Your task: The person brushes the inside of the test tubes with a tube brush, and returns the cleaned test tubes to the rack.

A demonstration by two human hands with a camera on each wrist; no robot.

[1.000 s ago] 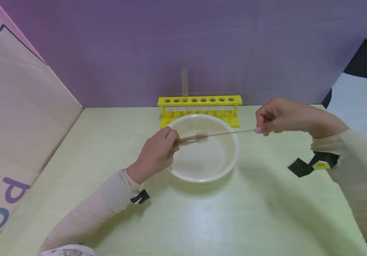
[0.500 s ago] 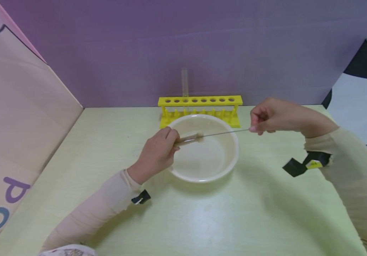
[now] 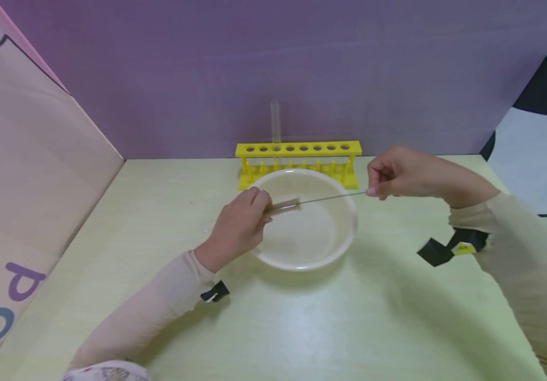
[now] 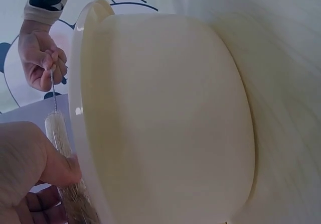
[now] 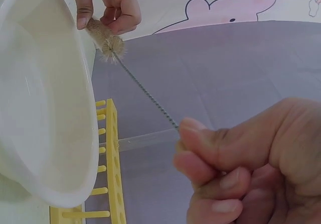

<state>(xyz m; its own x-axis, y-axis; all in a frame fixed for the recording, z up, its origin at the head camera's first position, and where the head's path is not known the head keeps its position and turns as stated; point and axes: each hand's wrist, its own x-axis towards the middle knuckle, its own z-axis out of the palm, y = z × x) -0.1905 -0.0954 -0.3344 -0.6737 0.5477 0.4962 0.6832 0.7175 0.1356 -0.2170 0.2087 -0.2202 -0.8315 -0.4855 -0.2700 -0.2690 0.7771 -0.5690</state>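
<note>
My left hand grips a clear test tube that lies nearly level over the white basin. Inside the tube sit the tan bristles of a test tube brush, with a few tufts at its mouth. The brush's twisted wire runs out to the right, where thumb and fingertips of my right hand pinch it beyond the basin's rim. In the left wrist view, bristles show through the glass below the thumb. The palm hides part of the tube.
Behind the basin stands a yellow test tube rack with one upright clear tube in it. A purple backdrop rises at the table's back edge, and a printed panel borders the left side.
My right hand has moved left toward the left hand, pushing the brush deeper, so its bristles have slid into the tube. The left hand has barely shifted.
</note>
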